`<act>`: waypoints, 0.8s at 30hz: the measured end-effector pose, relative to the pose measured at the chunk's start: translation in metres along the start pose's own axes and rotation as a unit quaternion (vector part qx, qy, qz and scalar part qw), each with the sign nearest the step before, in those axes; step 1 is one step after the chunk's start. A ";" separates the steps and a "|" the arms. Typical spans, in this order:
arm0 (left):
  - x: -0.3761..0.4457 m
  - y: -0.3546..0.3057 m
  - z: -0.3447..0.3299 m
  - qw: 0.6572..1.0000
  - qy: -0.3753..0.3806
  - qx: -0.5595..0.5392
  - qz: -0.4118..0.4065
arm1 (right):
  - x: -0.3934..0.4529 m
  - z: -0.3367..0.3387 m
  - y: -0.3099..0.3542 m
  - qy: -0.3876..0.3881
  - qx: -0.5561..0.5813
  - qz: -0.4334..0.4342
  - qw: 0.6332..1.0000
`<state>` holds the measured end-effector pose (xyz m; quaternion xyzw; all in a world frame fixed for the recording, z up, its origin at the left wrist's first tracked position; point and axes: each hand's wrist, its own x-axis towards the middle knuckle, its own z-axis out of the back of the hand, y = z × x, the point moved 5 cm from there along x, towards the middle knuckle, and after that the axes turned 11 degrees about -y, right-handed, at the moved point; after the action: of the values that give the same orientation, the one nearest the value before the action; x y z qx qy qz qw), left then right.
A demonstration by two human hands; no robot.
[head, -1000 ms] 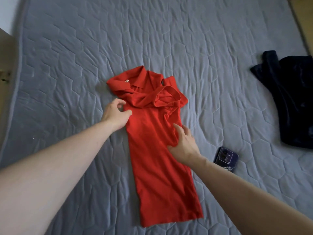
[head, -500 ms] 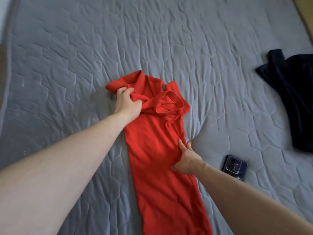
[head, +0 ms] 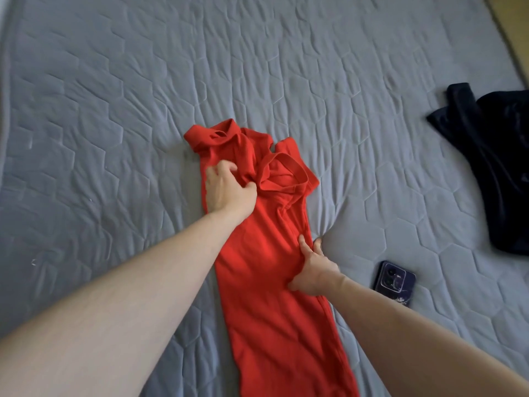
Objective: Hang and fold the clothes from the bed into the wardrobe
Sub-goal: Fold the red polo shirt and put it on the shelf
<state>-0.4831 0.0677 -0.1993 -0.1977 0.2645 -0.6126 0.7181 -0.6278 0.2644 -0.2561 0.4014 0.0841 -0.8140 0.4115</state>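
Red polo shirt (head: pixel 266 270) lies in the middle of the frame on the grey quilted bed (head: pixel 286 67), folded lengthwise into a narrow strip that runs from its collar at centre down past the bottom edge. Its sleeves are bunched just below the collar. The left hand (head: pixel 227 190) sits on that bunched part — fingers curled into the cloth, gripping it. The right hand (head: pixel 312 272) presses on the strip's right edge lower down, thumb on the red fabric, its fingers at the edge, some tucked out of sight. Just right of that hand a dark phone (head: pixel 395 283) lies back-up on the bed. A black garment (head: pixel 498 167) is heaped at the right edge of the frame — well apart from the shirt.
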 end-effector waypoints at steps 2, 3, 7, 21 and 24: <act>-0.007 0.016 -0.022 0.985 0.158 0.066 0.032 | 0.000 0.000 0.000 -0.007 -0.002 0.000 1.000; -0.010 0.017 -0.030 0.971 0.222 0.089 0.009 | 0.000 -0.001 0.000 -0.009 -0.004 -0.001 1.000; -0.007 -0.009 -0.034 0.957 0.185 0.118 -0.188 | -0.002 -0.005 0.004 -0.022 -0.024 -0.012 0.999; -0.127 0.084 0.014 0.987 0.094 0.026 -0.126 | -0.030 -0.008 -0.019 -0.104 0.087 0.022 0.991; -0.180 0.152 0.042 0.991 0.099 0.084 0.016 | -0.070 -0.026 -0.053 -0.149 0.154 -0.020 0.976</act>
<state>-0.3591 0.2696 -0.2344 -0.0708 0.2856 -0.6375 0.7120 -0.6282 0.3528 -0.2333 0.3318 -0.0964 -0.8762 0.3359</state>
